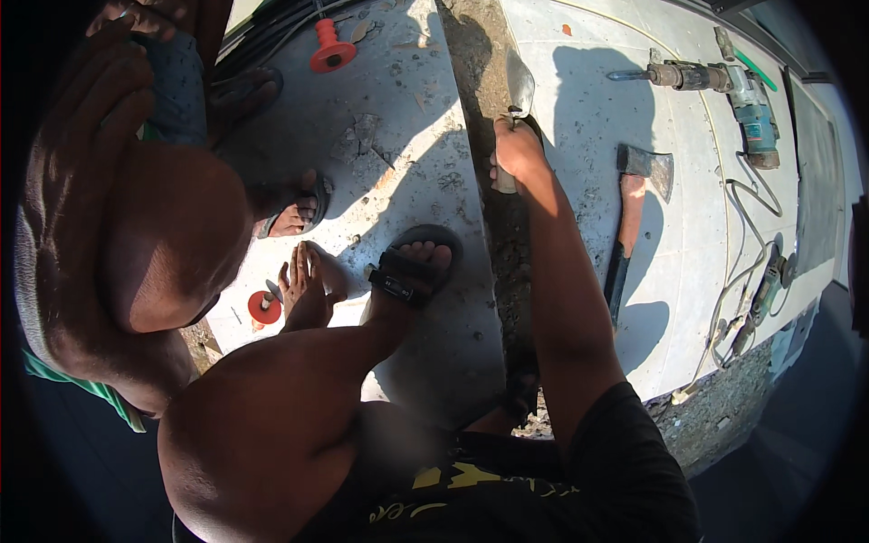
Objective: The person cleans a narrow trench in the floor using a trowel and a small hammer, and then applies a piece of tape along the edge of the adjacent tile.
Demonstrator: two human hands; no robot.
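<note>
My right hand (519,149) is closed around the light handle of a trowel (520,83). The trowel's metal blade points away from me, over a narrow dirt-filled gap (477,63) between pale tile slabs. My left hand (306,288) rests with fingers spread on the slab beyond my bent left knee, holding nothing. Beside it is a round red guard (264,307) around a tool end. A hatchet (644,172) with a red and black handle lies on the tiles to the right of my right forearm.
A demolition hammer (753,113) with its bit lies at the far right, and an angle grinder (769,285) with a cord sits nearer. A chisel with a red hand guard (328,54) is at the upper left. Another person's bent leg (172,235) occupies the left side.
</note>
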